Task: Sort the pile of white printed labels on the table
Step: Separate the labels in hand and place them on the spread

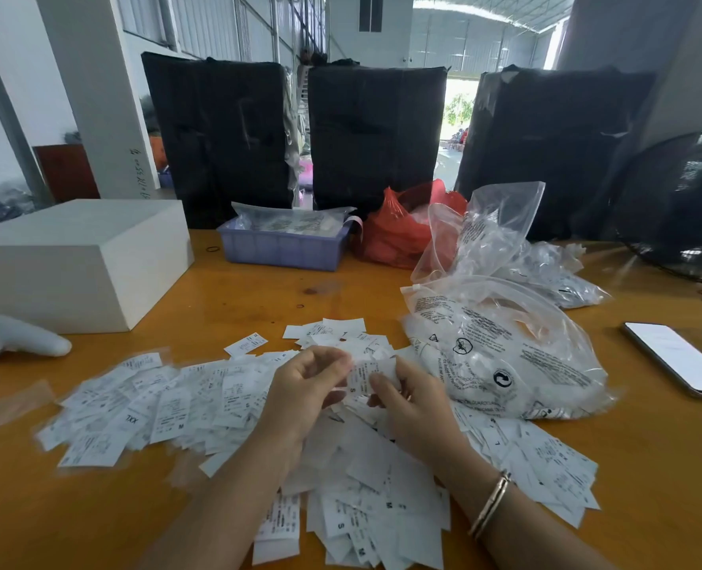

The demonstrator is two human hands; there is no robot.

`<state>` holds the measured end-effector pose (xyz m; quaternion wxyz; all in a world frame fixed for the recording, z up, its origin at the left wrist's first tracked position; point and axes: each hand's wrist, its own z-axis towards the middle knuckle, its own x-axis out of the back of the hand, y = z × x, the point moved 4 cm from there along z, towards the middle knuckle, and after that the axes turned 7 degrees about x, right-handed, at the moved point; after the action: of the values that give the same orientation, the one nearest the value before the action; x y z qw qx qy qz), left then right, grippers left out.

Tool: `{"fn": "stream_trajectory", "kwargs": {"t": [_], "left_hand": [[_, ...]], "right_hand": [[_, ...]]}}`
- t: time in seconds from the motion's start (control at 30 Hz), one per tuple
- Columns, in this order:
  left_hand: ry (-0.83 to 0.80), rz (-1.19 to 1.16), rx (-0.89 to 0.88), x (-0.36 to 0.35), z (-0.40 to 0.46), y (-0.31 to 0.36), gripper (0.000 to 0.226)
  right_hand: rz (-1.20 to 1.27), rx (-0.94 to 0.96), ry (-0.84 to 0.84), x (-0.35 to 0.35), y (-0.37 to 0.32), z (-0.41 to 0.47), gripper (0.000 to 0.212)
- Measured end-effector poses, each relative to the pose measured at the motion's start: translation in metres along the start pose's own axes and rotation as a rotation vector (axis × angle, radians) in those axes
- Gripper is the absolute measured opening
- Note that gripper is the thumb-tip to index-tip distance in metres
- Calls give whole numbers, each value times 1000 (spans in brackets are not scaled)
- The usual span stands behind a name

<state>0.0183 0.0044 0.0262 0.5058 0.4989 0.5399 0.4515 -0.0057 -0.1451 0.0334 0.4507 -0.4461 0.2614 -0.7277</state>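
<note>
A person sits at an orange-brown wooden table (pixel 258 290), seen from a head-worn camera looking down at both forearms. A wide, loose pile of white printed labels (pixel 168 405) spreads across the near half of the table, from far left to the right and down toward the bottom edge; size letters such as S, M and XXL show on some.

Both hands are raised just above the middle of the pile. The left hand (pixel 304 384) has its fingers curled, pinching the left edge of a small label (pixel 361 374) marked S. The right hand (pixel 413 401), with a bangle (pixel 491 503) on its wrist, pinches the same label and seems to hold a few more beneath it — how many cannot be told.

The step in hand looks like reading one label's size before placing it. The next move likely calls for dropping it with its matching size; few separated groups are evident, so most sorting appears still ahead.

Containers: a lilac plastic tray (pixel 283 248) at the back holds clear packets with printed contents. Beside it a red plastic bag (pixel 394 236) sits open, contents unclear. To the right, clear printed polybags (pixel 501 347) lie heaped — the nearest seems to hold white material. A closed white box (pixel 73 257) stands at left, a phone (pixel 678 355) at far right.
</note>
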Motion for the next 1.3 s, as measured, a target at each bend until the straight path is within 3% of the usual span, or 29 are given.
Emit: {"fn": "stream_trajectory", "kwargs": {"t": [0.2,0.33,0.5,0.63,0.87,0.97,1.07,1.2,1.3], "left_hand": [[-21,21,-41,-4,-1,2,14],[18,-30,-17,1,0,0,14],[-17,99,-67,-4,-3,0,13],[77,48,-77,1,-2,3,14],[114,135,-98,2,-4,6,11],[215,95,-104,17,0,13,8],[359,209,-173,34,4,20,7],[462,445,-286,48,7,25,18],[517,589,-201,64,13,23,40]], "right_hand": [[24,-1,-2,0,-2,1,23],[144,-2,57,4,-2,1,8],[56,24,71,-1,-3,2,15],[106,-5,148,2,0,2,16],[-89,198,38,-6,-9,-2,13],[-111,186,144,10,-6,5,18],[-174,95,257,31,6,13,21],[-407,54,132,33,22,16,18],[-475,147,183,37,16,16,17]]}}
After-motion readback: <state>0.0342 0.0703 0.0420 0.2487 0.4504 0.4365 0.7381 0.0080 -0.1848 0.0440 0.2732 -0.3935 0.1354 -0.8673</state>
